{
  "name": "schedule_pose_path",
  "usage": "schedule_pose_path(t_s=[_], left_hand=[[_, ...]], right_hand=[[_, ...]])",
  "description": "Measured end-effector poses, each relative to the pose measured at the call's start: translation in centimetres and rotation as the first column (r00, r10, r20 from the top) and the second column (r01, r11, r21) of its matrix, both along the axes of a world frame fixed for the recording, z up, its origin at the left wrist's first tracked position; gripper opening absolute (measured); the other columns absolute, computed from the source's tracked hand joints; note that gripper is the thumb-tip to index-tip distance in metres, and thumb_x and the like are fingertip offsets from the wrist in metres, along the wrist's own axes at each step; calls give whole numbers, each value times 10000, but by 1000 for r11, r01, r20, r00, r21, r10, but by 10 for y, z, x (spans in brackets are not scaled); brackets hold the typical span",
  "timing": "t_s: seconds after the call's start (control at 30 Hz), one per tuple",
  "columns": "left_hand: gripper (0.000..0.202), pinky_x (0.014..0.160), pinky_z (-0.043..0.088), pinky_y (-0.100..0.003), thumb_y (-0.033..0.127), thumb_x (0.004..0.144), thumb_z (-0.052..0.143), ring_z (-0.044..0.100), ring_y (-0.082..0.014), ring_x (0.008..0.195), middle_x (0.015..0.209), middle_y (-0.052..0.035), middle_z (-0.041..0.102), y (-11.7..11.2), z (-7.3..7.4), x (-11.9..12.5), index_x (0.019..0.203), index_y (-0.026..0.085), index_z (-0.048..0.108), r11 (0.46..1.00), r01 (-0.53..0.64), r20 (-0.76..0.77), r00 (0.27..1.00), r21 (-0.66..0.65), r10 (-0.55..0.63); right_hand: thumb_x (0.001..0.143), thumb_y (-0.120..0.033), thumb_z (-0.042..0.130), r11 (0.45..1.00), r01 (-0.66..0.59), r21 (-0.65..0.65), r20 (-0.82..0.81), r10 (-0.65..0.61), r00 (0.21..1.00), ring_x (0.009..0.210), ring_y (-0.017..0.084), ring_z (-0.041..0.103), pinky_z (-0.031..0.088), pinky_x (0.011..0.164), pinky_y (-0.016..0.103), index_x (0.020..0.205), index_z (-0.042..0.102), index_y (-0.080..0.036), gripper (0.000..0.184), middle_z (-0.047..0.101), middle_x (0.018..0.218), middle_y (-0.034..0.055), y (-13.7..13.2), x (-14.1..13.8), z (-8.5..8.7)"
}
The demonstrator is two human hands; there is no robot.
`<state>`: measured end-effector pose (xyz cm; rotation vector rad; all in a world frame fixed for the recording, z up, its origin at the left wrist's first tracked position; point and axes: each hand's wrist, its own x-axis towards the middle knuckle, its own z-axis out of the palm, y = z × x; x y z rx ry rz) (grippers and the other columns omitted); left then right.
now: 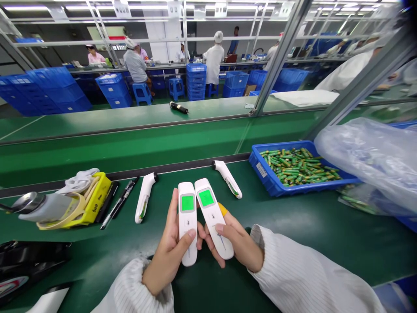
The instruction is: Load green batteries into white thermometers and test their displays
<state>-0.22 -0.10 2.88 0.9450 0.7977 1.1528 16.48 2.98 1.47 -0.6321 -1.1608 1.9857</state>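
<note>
My left hand (pixel 169 250) is closed round a white infrared thermometer (pixel 188 224), its thumb on the lower body. A second infrared thermometer (pixel 213 217) is gripped in my right hand (pixel 239 239), the thumb again pressing on its front. Both screens glow green, and the two devices stand side by side with their heads almost touching. A yellow band (pixel 223 209) shows on a right finger. On the green bench beyond my hands lie two more thermometers, the left thermometer (pixel 145 198) and the right thermometer (pixel 227 178), each with a green battery showing in its handle.
A blue bin (pixel 270 187) of green batteries (pixel 298 167) stands right, beside a clear plastic bag (pixel 368 161). At left are pens (pixel 120 203), a yellow tray (pixel 103 191) and a bottle (pixel 48 208). A black screwdriver-like tool (pixel 179 108) lies on the raised ledge; people work beyond.
</note>
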Motion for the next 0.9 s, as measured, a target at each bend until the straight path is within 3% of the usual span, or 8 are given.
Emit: schedule_pose_path(t_s=[0.17, 0.33, 0.57, 0.9], left_hand=[[820, 671, 452, -297, 252, 923, 490, 500, -126, 623, 757, 3, 599, 0, 0, 0, 1445, 359, -133, 1000, -12, 35, 999, -21, 12], [817, 680, 446, -305, 240, 924, 489, 499, -125, 630, 770, 3, 604, 0, -1, 0, 1443, 378, -126, 1000, -11, 42, 999, -14, 12], [799, 637, 411, -265, 248, 926, 497, 469, -115, 618, 675, 34, 541, 2, -1, 3, 1452, 371, -91, 999, -34, 27, 999, -17, 35], [779, 691, 421, -286, 220, 937, 464, 487, -125, 657, 767, 11, 600, -2, -4, 3, 1447, 388, -100, 1000, -15, 73, 997, -18, 16]], right_hand=[[930, -349, 427, 996, 16, 86, 24, -18, 1000, 375, 71, 486, 376, 392, 197, 1291, 331, -204, 401, 567, 691, -31, -5, 0, 2], [926, -364, 423, 998, 16, 62, 34, -18, 999, 371, 74, 470, 371, 383, 200, 1335, 275, -209, 461, 557, 685, -38, -5, -1, 3], [921, -367, 424, 998, 27, 64, 78, -32, 996, 362, 75, 489, 360, 390, 201, 1234, 337, -186, 372, 564, 687, -36, -3, -1, 4], [892, -374, 507, 998, 42, 44, 112, -47, 993, 359, 64, 484, 352, 375, 178, 1238, 332, -205, 423, 559, 668, -51, -4, -3, 3]])
